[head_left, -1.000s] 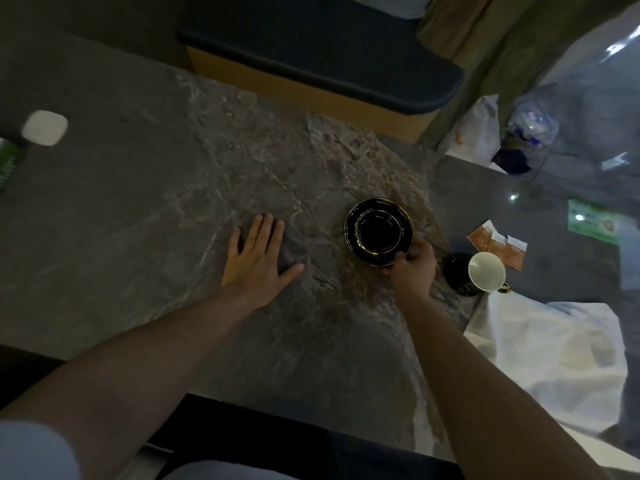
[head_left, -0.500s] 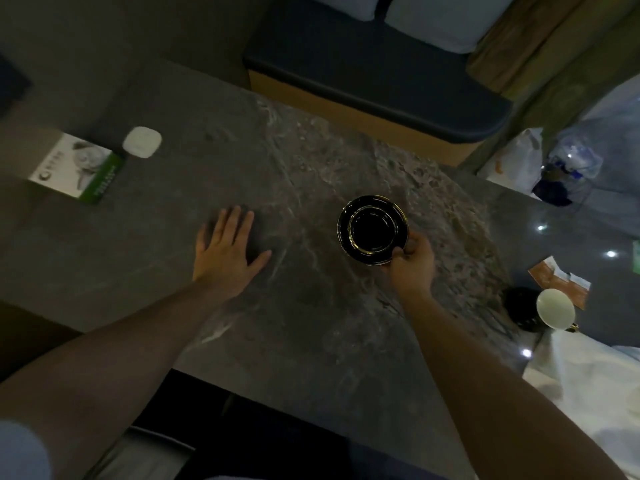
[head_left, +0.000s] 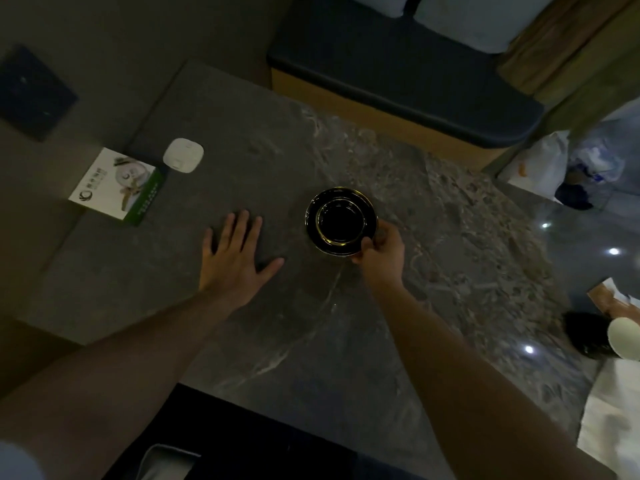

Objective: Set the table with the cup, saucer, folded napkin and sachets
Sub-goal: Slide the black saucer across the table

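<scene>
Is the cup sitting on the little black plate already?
No, the cup lies on its side at the table's far right edge, while the black saucer in the middle holds nothing.

saucer: black, gold rings | table: grey marble veining | napkin: white

Your cup, napkin and sachets run off the right edge; your right hand hides the saucer rim's near side.
</scene>
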{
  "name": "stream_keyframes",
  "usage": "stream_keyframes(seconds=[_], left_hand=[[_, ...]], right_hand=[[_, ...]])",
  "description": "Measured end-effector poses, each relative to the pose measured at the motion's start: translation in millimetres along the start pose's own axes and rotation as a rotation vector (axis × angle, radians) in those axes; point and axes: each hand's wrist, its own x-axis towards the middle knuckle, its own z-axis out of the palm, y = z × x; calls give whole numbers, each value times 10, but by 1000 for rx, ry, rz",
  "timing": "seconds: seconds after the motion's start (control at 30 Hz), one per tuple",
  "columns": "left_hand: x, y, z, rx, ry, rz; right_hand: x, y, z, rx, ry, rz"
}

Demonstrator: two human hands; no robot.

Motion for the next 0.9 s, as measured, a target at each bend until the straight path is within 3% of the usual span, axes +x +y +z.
stream_keyframes(seconds=[0.3,0.9], left_hand=[[-1,-3,14,13,32,16],[-2,9,-18,17,1,11]], right_hand=[[16,-77,323,-15,33,-9],[-18,5,257,-180,82,-42]])
